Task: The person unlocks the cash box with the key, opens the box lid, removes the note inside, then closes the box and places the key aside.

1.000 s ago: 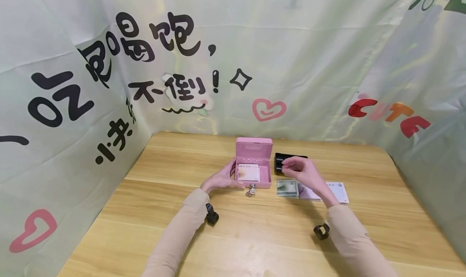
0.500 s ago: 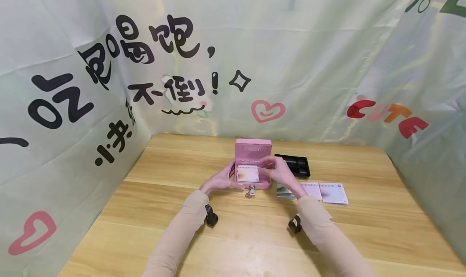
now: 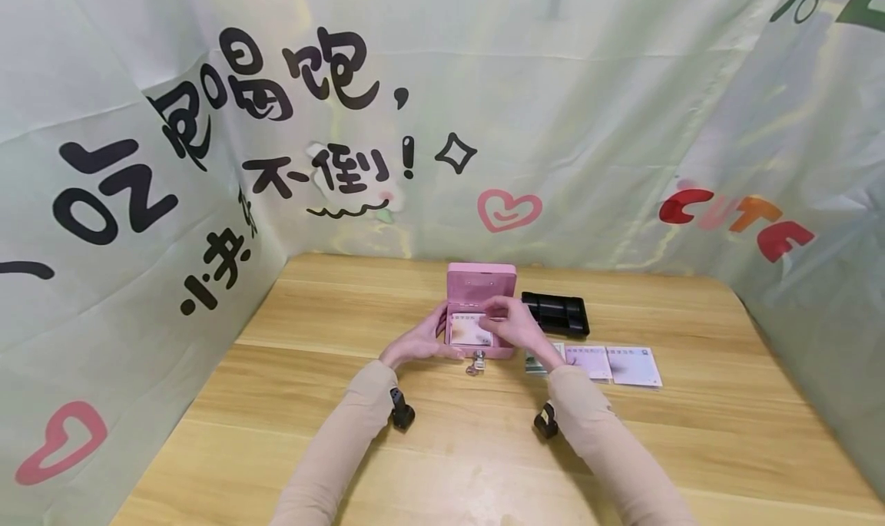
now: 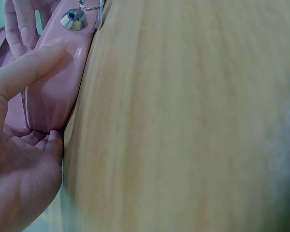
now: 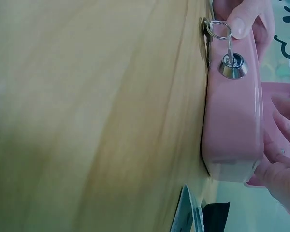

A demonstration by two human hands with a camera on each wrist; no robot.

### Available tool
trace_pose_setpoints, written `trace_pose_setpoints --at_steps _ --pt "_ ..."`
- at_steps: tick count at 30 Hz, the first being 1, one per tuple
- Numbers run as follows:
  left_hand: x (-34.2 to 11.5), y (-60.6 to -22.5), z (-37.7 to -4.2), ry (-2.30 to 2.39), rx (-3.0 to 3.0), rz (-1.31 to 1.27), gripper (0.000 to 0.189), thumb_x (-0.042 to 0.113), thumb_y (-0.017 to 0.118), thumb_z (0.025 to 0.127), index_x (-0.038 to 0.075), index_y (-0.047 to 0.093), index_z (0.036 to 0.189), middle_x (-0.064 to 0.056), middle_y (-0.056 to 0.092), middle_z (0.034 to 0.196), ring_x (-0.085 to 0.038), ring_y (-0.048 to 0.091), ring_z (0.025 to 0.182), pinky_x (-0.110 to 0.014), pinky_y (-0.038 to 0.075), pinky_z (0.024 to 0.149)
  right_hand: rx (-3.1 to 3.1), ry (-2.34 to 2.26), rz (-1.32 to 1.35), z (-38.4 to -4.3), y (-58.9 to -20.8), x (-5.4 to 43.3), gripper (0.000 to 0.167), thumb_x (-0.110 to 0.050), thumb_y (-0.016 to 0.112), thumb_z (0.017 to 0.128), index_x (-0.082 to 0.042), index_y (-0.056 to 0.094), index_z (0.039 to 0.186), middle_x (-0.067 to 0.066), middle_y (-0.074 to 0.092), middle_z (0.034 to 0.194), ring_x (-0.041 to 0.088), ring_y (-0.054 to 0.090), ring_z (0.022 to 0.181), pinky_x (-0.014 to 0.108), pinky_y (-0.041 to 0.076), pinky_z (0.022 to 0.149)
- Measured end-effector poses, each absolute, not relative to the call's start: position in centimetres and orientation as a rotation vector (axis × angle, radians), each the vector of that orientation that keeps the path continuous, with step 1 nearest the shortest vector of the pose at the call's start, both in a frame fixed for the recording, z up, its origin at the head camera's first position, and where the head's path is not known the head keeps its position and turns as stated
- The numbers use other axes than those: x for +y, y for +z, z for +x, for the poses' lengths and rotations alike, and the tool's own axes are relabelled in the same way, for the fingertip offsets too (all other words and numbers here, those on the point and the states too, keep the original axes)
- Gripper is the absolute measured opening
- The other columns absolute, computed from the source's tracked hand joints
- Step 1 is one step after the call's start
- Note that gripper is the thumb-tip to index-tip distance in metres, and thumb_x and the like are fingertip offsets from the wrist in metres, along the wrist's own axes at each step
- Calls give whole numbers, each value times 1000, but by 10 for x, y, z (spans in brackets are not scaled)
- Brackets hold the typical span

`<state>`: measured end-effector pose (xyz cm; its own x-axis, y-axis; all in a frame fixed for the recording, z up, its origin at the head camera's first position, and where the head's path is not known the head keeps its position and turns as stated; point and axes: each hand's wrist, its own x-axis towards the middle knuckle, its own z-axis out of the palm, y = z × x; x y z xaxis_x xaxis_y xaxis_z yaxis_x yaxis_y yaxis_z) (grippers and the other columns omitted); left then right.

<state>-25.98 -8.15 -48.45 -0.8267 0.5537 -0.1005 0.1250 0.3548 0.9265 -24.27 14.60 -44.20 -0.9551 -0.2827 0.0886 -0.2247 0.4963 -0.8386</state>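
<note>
A pink cash box (image 3: pixel 498 352) stands on the table with its lid (image 3: pixel 482 286) raised. A key on a ring (image 5: pixel 219 29) sits in its front lock (image 5: pixel 233 67). My left hand (image 3: pixel 419 340) grips the box's left front corner; in the left wrist view its thumb lies along the front wall and its fingers curl round the side. Inside the box lies a stack of banknotes (image 3: pixel 469 331). My right hand (image 3: pixel 518 325) reaches into the box over the right edge of this stack, fingers extended and apart. The box wall partly hides its fingertips in the right wrist view.
Behind and right of the box lies a black tray (image 3: pixel 558 313) with compartments. A row of banknotes lies in front of it: greenish (image 3: pixel 535 366), purple (image 3: pixel 590 362) and pale (image 3: pixel 634 366). Printed cloth (image 3: pixel 594 127) surrounds the wooden table (image 3: pixel 456 449).
My right hand has moved left, from above the black tray to inside the cash box at the banknotes. My left hand has kept its grip on the box.
</note>
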Motion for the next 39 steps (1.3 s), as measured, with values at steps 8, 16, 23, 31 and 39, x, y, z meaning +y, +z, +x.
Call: trace_pose_setpoints --at_steps 8,16,23,31,39 --pt "-82 -485 -260 1479 2223 615 121 13 87 72 21 8 163 -17 21 168 -35 24 155 -55 18 129 2658 -1410 -341 -244 -441 142 35 -7 71 89 4 65 121 26 68 123 40 65 119 50 53 107" --pt "-82 -486 -261 1465 2234 632 121 14 87 73 21 7 163 -14 18 169 -32 21 156 -50 18 130 2665 -1383 -296 -244 -440 140 32 -7 71 90 4 65 119 26 70 118 38 67 113 48 55 103" --pt "-81 -484 -260 1465 2235 607 121 16 87 73 20 7 163 -16 16 170 -34 20 156 -53 16 130 2642 -1418 -268 -244 -442 141 34 -7 70 89 5 64 121 26 69 120 38 67 115 48 55 104" --pt "-81 -485 -261 1477 2212 631 119 13 85 75 17 6 163 -16 15 170 -32 18 157 -50 15 130 2622 -1483 -282 -245 -443 140 36 -3 70 88 7 63 122 29 68 121 40 68 112 47 57 100" --pt "-79 -485 -263 1535 2172 634 115 7 83 76 11 7 162 -18 15 169 -32 17 157 -45 15 131 2591 -1557 -284 -249 -443 138 39 1 71 86 6 64 124 29 68 119 37 69 106 42 60 93"
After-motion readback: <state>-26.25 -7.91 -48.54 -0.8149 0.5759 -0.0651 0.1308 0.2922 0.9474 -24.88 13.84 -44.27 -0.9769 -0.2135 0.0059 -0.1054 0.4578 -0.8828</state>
